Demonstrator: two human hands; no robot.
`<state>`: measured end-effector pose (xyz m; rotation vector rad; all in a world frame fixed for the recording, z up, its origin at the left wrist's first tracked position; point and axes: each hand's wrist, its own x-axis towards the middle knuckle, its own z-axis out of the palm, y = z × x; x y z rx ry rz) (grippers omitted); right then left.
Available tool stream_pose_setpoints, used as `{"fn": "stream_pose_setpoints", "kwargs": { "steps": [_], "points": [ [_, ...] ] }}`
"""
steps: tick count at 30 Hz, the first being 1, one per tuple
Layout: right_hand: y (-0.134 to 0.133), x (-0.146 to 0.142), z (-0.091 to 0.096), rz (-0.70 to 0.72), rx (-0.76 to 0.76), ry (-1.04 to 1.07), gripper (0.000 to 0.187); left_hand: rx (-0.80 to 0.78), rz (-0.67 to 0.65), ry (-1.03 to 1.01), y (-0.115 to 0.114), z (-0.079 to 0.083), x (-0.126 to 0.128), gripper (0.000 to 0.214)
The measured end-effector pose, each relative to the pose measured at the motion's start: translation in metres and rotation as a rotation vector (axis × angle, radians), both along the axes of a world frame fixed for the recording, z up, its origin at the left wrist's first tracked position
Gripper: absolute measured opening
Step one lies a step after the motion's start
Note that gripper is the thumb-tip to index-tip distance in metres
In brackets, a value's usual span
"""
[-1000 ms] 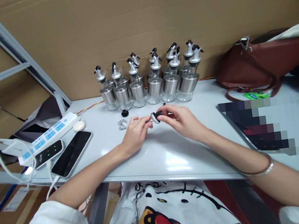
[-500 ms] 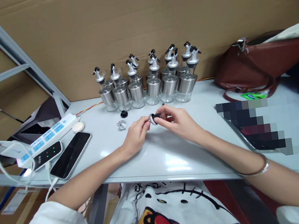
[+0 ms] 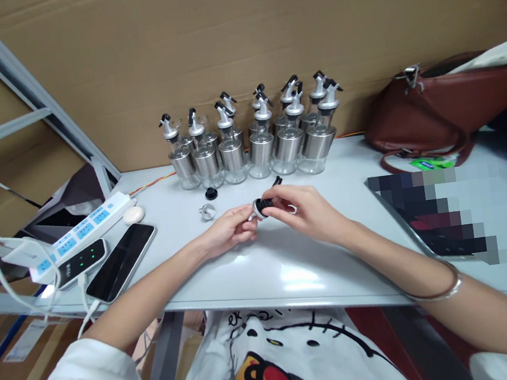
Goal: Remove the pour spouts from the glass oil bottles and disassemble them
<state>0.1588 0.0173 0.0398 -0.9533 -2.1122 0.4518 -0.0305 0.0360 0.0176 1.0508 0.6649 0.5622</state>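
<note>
Between my two hands is a bottle pourer (image 3: 258, 208) with a silver collar and a black ribbed stopper. My left hand (image 3: 233, 226) pinches its silver end from the left. The fingers of my right hand (image 3: 304, 208) are closed on the black stopper from the right. Just beyond my right fingers a small black piece (image 3: 277, 181) shows, partly hidden. Left of the hands, a silver pourer part (image 3: 207, 211) lies on the table, with a black stopper (image 3: 211, 193) behind it.
Behind my hands stand several glass bottles (image 3: 231, 152) with steel bands and pourers. A power strip (image 3: 87, 229), a phone (image 3: 121, 262) and a round white case (image 3: 133, 215) are at the left. To the right sit a brown bag (image 3: 410, 109) and a partly blurred dark flat object (image 3: 417, 219).
My left hand has turned and its fingers have shifted on the pourer's silver end. More of the black ribbed stopper now shows, and more of the small black piece behind my right hand.
</note>
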Motion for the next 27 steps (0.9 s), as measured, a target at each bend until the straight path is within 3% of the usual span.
{"fn": "stream_pose_setpoints", "kwargs": {
  "steps": [3,10,27],
  "points": [
    [0.0,0.0,0.0,-0.01,0.001,-0.011,0.015,0.027,0.021,-0.022,0.0,-0.003,0.001,0.028],
    [-0.004,-0.003,0.0,-0.055,0.006,0.036,0.014,0.358,0.14,0.03,-0.006,-0.01,0.008,0.044],
    [-0.006,-0.005,0.003,-0.098,-0.142,0.117,0.019,0.875,0.273,0.345,-0.011,-0.009,0.001,0.025]
  ]
}}
